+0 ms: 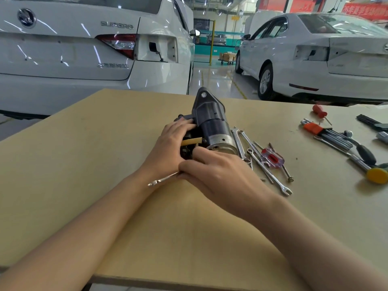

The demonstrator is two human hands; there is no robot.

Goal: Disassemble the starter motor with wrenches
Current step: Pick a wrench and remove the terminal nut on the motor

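The motor (210, 124) lies on its side mid-tabletop (84, 164), its long axis running away from the person and a little leftward, dark flanged nose at the far end and bright metal cap nearest. Both hands meet at its near left flank, where the terminals sit. The left hand (168, 143) curls over the dark side housing, bracing it. The right hand (218, 173) is closed round a slim steel wrench (163, 180) whose free end pokes out leftward beneath the left wrist (its working end is hidden behind the fingers, so I cannot tell which fastener it sits on). Any turn likely swings crosswise to the motor's axis. Just right lie spare wrenches (262, 162), smooth and chromed, and a clear-handled screwdriver (273, 158).
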